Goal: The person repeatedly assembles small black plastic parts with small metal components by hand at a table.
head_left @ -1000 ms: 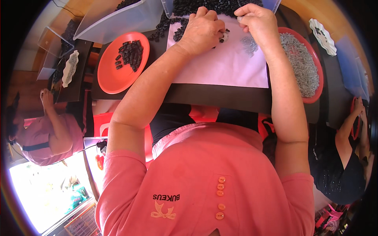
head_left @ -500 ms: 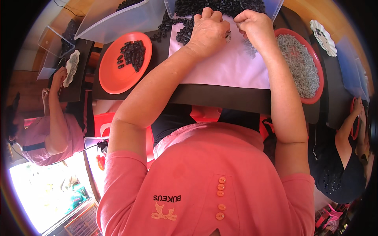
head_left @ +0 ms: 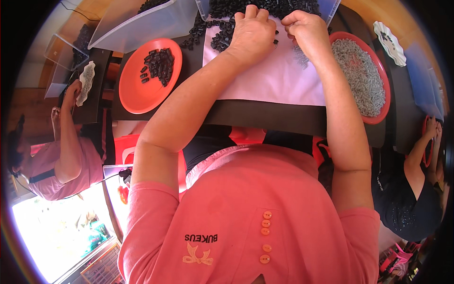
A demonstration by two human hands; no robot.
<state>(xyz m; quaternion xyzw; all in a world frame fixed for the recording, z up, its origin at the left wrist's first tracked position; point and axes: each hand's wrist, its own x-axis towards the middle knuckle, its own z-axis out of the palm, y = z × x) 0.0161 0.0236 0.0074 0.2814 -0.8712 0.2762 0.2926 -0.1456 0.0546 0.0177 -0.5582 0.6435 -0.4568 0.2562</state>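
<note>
My left hand is over the far part of a white cloth, its fingers curled. A small black piece shows at the hand's inner edge; the rest of what it holds is hidden. Close by on the right, my right hand has thumb and forefinger pinched together, but what is between them is too small to make out. Short black cylindrical pieces lie heaped beside my left hand. Small grey pieces, perhaps screws, lie on the cloth under my right hand.
An orange plate with black pieces stands left, a red plate full of small grey pieces right. A clear bin of black pieces stands at the back, another clear bin left of it. People work at both sides.
My left hand has turned slightly and shifted a little up, and the black piece at its edge shows differently. My right hand keeps nearly the same place and pinch.
</note>
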